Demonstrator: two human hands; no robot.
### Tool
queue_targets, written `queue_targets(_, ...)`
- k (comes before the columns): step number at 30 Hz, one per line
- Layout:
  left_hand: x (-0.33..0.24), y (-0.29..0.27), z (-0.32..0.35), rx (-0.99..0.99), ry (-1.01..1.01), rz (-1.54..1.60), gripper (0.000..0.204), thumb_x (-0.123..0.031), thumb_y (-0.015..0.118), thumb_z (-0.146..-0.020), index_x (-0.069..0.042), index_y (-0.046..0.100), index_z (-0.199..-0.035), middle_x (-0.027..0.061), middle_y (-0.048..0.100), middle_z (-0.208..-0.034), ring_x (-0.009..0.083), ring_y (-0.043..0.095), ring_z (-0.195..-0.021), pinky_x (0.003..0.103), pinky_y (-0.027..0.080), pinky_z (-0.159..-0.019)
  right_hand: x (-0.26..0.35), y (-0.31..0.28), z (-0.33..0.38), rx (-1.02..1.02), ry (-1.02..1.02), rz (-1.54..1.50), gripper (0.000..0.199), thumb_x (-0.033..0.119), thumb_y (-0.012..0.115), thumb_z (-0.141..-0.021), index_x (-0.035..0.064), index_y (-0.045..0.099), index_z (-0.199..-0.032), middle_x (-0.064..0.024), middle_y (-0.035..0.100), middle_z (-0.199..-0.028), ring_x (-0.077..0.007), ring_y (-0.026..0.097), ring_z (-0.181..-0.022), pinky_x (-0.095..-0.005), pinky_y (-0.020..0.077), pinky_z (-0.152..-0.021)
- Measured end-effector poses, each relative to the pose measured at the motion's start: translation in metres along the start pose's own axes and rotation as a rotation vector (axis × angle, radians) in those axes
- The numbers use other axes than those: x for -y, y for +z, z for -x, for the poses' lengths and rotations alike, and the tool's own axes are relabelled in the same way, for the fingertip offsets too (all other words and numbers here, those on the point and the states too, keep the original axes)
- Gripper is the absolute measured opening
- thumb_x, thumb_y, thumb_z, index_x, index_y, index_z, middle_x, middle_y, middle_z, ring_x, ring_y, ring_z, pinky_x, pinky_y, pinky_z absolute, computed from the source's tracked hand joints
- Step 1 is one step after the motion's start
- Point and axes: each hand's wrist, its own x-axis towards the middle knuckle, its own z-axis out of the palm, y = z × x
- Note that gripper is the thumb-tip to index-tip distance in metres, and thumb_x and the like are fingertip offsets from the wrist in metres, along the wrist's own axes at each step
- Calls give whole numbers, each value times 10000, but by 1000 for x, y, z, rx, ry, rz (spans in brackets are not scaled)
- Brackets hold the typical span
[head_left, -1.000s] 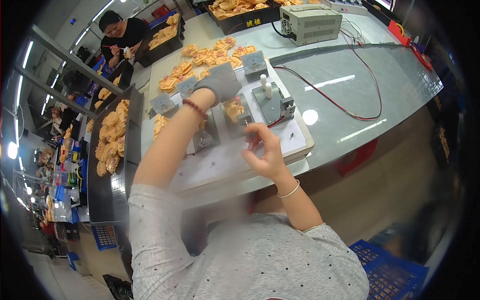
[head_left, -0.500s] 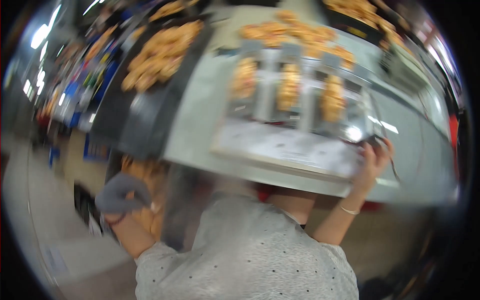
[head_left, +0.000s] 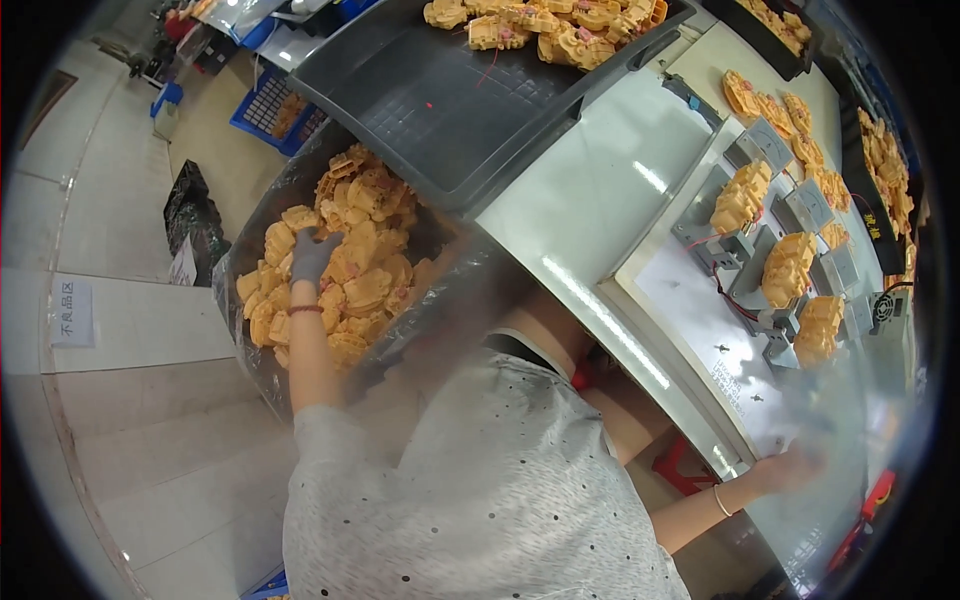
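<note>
Head view, person leaning to the left of the desk (head_left: 600, 190). The left hand (head_left: 312, 255), in a grey glove with a dark red band at the wrist, reaches down into a bin lined with clear plastic (head_left: 262, 375) that stands on the floor beside the desk, below the desk's near-left edge. The bin holds a heap of orange moulded parts (head_left: 365, 285); the gloved fingers lie among the topmost parts, touching them, but whether the grip is clenched on one or released cannot be told, since the fingertips are sunk between the pieces. The right hand (head_left: 790, 468), bare with a thin bracelet on the wrist, rests at the near edge of the desk, against the corner of a white fixture board (head_left: 700, 320); it is blurred, and its grip cannot be told either. On the fixture board stand three grey holders, each carrying an orange part (head_left: 787, 268), set in a row running away from the right hand. A dark grey tray (head_left: 450, 100) sits on the desk above the bin, with more orange parts piled at its far end. Further orange parts lie scattered on the desk beyond the fixture board. A blue crate (head_left: 262, 100) stands on the floor on the far side of the bin
</note>
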Motion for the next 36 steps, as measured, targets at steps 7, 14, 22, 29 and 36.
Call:
queue_targets(7,-5,54,-56,-232,99,-113,688,-270,776,-644,5,513,-1218,206,579,-1187,331,563,-1094,344,441,-915,8,7,4,27,23,-26,242,7,491,-798,21,512,-1039,-58,524,-830,-135,469,-728,-255,379,-657)
queue_targets(14,68,6,-67,-140,455,1748,594,-162,583,-683,15,468,-1238,127,507,-1253,278,478,-1175,407,369,-1032,9,16,5,36,74,-93,282,2,502,-774,20,508,-1055,-48,522,-843,-122,486,-755,-234,390,-675)
queue_targets(22,-98,-74,106,455,753,2062,731,-131,660,-660,-1,361,-1314,177,437,-1298,333,397,-1242,544,279,-1071,8,6,12,82,136,-194,287,0,532,-721,39,484,-1001,-11,461,-840,-75,425,-723,-195,338,-650)
queue_targets(29,-255,-4,268,1123,426,1498,816,-333,714,-675,-77,335,-1351,152,433,-1249,255,429,-1020,332,444,-776,12,7,16,140,107,-228,366,-7,574,-721,26,467,-1070,-9,452,-947,-89,446,-819,-213,365,-732)
queue_targets(36,-377,35,394,1427,1112,908,684,-188,667,-672,40,393,-1255,138,569,-1020,233,578,-892,334,484,-809,18,20,14,105,166,-263,389,-17,613,-701,41,472,-1059,4,451,-920,-68,432,-761,-193,368,-641)
